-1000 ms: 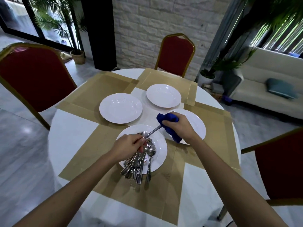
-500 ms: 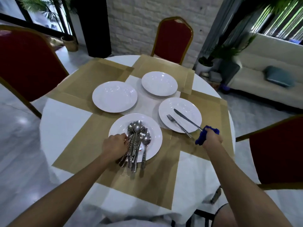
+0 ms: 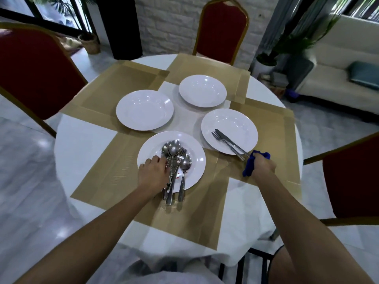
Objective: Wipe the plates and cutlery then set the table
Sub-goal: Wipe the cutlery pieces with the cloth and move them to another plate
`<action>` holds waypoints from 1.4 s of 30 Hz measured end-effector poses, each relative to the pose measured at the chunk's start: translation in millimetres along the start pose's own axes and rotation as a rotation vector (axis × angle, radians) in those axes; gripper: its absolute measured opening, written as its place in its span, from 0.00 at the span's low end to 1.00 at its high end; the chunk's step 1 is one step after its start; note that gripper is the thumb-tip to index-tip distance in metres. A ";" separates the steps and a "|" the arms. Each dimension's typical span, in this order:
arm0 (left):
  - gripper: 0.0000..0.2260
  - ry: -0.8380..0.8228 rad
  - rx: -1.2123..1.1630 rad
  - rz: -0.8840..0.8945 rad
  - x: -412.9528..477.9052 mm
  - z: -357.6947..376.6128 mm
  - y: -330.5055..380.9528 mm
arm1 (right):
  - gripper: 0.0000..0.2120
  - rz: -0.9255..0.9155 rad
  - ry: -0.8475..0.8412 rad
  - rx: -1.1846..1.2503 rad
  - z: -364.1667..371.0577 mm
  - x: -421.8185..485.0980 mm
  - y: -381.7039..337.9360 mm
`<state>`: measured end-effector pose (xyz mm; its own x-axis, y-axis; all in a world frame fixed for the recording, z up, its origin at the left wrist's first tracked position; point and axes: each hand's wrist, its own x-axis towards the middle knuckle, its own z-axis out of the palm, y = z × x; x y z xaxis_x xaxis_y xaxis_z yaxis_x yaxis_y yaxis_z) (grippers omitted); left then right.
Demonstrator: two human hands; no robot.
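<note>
Four white plates stand on tan placemats [image 3: 114,173] on a round white table [image 3: 82,144]. The near plate [image 3: 198,160] holds a pile of spoons and forks [image 3: 176,160]. My left hand [image 3: 152,174] lies on the pile's left side, fingers curled into the handles. The right plate [image 3: 235,121] carries a fork and a knife [image 3: 226,141] side by side, handles over its near rim. My right hand [image 3: 263,166] grips a blue cloth [image 3: 247,169] just beyond those handle ends. The left plate [image 3: 144,109] and the far plate [image 3: 202,90] have nothing on them.
Red chairs with gold frames stand at the left [image 3: 34,70], at the far side [image 3: 222,27] and at the right [image 3: 352,177]. A pale sofa [image 3: 336,78] and potted plants [image 3: 266,60] are behind on the right. My knee shows under the table's near edge.
My right hand with the cloth has drawn back from above the plates to the right plate's near rim, uncovering a knife and fork lying on it. My left hand stays on the pile.
</note>
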<state>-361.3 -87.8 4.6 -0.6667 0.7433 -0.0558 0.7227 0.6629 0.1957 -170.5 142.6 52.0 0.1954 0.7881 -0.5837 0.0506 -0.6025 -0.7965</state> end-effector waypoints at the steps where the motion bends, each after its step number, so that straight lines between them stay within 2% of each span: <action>1: 0.17 -0.032 0.017 0.007 0.5 0.6 4.1 | 0.12 -0.015 -0.011 -0.036 2.0 4.2 2.3; 4: 0.17 -0.063 0.055 0.006 3.8 -2.7 13.8 | 0.17 -0.032 -0.077 -0.129 3.8 7.7 0.7; 7: 0.11 -0.099 0.016 -0.039 9.3 -6.2 17.9 | 0.10 -0.087 -0.055 -0.227 5.8 5.2 -4.1; 9: 0.09 -0.129 -0.094 -0.085 13.6 -7.9 16.6 | 0.04 -0.233 0.025 -0.308 9.9 14.1 -2.3; 11: 0.10 -0.150 -0.194 -0.142 16.5 -10.6 13.8 | 0.08 -0.430 0.074 -0.421 18.1 17.1 -3.5; 13: 0.11 -0.180 -0.225 -0.181 18.1 -13.2 11.7 | 0.08 -0.605 0.034 -0.470 28.2 4.0 -8.3; 18: 0.14 -0.159 -0.288 -0.267 18.0 -21.5 3.3 | 0.05 -0.779 -0.267 -0.528 54.8 -52.1 -11.8; 22: 0.14 -0.128 -0.493 -0.272 14.7 -32.2 3.0 | 0.03 -0.885 -0.592 -0.613 71.9 -86.0 3.9; 24: 0.14 -0.127 -0.606 -0.233 9.7 -38.8 6.1 | 0.07 -0.947 -0.734 -0.710 83.8 -95.4 15.9; 26: 0.13 -0.097 -0.675 -0.156 3.1 -46.4 9.9 | 0.13 -1.008 -0.777 -0.793 98.1 -98.8 25.4; 28: 0.11 -0.019 -0.769 -0.105 -3.6 -52.3 11.4 | 0.14 -1.059 -0.755 -0.807 109.0 -101.9 27.0; 32: 0.11 0.120 -0.866 -0.106 -10.3 -53.1 4.4 | 0.10 -1.112 -0.518 -0.778 120.3 -98.1 15.2; 37: 0.12 0.089 -0.929 -0.085 -9.6 -65.6 -5.1 | 0.11 -1.458 -0.640 -0.955 117.3 -108.6 20.0; 40: 0.11 0.067 -0.883 -0.043 -8.5 -72.0 -6.3 | 0.11 -1.327 -0.510 -0.904 123.9 -110.7 6.3; 42: 0.11 0.085 -0.933 -0.053 -7.3 -74.4 -2.9 | 0.11 -1.359 -0.513 -0.851 128.0 -117.5 5.3</action>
<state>-372.0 -101.9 77.3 -0.7322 0.6807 -0.0224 0.2770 0.3277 0.9033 -318.6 62.9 96.2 -0.7393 0.6111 0.2828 0.4140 0.7437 -0.5249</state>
